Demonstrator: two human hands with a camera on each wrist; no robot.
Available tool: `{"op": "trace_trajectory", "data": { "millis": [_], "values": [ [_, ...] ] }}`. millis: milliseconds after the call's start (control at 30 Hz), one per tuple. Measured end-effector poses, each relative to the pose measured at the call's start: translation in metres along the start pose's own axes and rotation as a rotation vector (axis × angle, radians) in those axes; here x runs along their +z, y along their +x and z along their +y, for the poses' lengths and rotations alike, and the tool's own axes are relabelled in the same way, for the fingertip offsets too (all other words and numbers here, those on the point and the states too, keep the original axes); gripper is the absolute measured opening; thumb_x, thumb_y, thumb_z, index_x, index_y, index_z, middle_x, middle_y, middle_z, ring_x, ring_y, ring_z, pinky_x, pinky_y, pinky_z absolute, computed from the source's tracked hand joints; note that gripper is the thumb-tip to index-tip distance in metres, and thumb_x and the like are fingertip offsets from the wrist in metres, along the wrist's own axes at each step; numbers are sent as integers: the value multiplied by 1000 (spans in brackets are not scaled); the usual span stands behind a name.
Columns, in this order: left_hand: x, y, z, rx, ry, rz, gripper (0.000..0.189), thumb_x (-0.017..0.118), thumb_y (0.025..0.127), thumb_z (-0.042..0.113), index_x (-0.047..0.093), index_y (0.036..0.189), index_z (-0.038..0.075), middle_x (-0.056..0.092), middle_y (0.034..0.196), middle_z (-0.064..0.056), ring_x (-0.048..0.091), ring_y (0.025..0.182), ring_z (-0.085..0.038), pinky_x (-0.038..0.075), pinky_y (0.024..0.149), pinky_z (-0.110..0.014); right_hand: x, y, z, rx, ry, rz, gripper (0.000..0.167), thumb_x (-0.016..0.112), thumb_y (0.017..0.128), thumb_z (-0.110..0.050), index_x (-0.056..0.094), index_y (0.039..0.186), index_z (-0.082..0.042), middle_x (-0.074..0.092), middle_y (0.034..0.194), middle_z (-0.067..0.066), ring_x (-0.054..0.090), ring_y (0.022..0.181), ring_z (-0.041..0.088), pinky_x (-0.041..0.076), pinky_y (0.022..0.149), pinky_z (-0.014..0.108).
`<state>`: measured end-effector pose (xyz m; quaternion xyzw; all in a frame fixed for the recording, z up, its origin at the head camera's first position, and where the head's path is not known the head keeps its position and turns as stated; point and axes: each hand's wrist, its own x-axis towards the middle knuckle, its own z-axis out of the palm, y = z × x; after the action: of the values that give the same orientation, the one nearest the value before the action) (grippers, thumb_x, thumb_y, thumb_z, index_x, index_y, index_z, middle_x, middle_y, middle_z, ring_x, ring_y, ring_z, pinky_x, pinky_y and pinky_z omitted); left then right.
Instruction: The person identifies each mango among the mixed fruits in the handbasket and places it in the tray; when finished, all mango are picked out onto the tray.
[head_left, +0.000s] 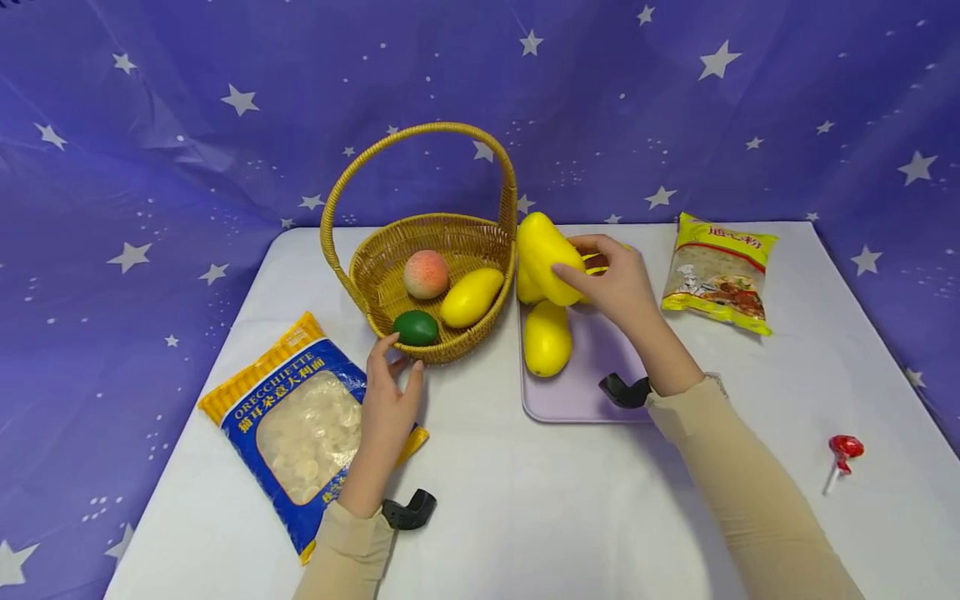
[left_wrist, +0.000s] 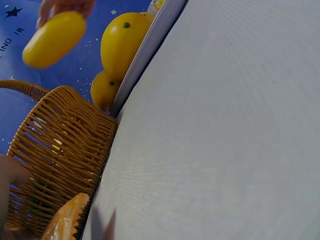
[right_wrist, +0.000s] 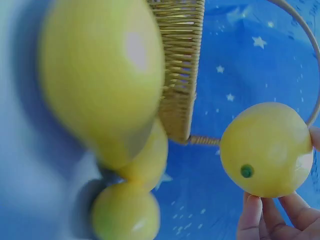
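Observation:
My right hand (head_left: 618,287) grips a yellow mango (head_left: 550,257) between thumb and fingers, raised over the lilac tray (head_left: 600,396). In the right wrist view the held mango (right_wrist: 267,150) shows a green stem spot, fingertips pressed to its underside. Another mango (head_left: 547,340) lies at the tray's left edge, with more partly hidden behind the held one. My left hand (head_left: 386,408) is at the near rim of the wicker basket (head_left: 390,237), fingertips right by the rim, fingers loosely bent. Inside the basket are a peach (head_left: 426,275), a mango (head_left: 472,297) and a dark green oval fruit (head_left: 416,328).
A blue and yellow orecchiette bag (head_left: 311,433) lies at the left, under my left forearm. To the right of the tray is a yellow pasta bag (head_left: 716,275). A red lollipop (head_left: 846,448) sits near the right edge. The basket's tall handle (head_left: 442,127) arches up.

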<state>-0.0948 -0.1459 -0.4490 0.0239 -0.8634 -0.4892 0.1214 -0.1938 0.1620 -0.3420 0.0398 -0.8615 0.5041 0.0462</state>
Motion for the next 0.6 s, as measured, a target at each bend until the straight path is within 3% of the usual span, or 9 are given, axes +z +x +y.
{"op": "trace_trajectory", "data": {
  "millis": [333,600],
  "values": [
    [-1,-1,-1,-2,-6,-6,53,58,97,21,31,143,20,35,145,-9,55,116,-28,44,98,-46,-16,-39,36,144,128,45,56,71,87,-37,57,131,-5,56,121,11,51,99,20,46,79,24],
    [-1,0,0,5,-8,-14,53,58,97,21,31,143,20,34,146,-9,54,117,-29,43,99,-46,-15,-69,61,255,196,51,54,68,90,-30,54,133,-1,54,116,10,52,95,13,47,76,16]
  ]
}}
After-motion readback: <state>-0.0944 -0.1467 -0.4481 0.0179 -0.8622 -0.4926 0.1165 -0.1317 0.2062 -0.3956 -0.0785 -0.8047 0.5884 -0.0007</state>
